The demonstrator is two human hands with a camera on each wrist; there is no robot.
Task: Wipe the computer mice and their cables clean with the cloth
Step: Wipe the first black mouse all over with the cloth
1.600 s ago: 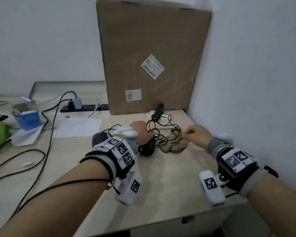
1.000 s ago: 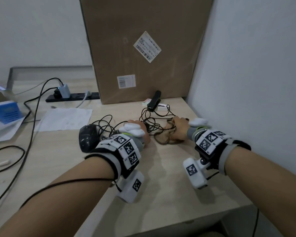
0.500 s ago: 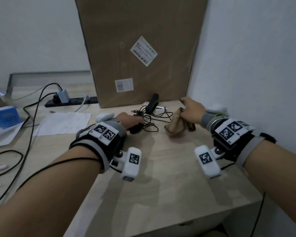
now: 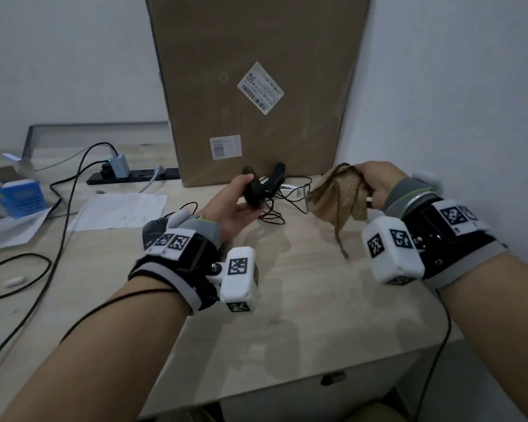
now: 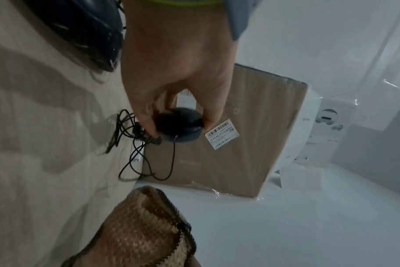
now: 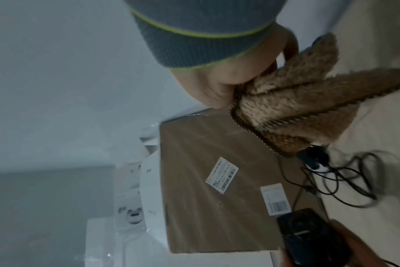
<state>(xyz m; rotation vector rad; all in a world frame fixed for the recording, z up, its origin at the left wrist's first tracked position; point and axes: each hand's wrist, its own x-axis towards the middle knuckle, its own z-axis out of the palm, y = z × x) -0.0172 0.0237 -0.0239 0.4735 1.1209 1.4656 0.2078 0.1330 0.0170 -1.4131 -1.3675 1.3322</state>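
The left hand [image 4: 232, 205] grips the light, hard mouse [image 4: 253, 190]; at 3 o'clock, the right hand [image 4: 378, 184] grips the soft cloth [image 4: 339, 199].

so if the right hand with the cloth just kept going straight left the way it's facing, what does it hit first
Most likely the black mouse held up in the left hand. The right hand grips the brown cloth, whose hanging folds face the mouse across a bare gap, so the cloth would touch first. Depth is hard to judge.

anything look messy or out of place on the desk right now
Mostly the cables: a tangled black heap on the desk by the cardboard box, trailing from the mouse in the left hand. Nothing looks spilled or damaged.
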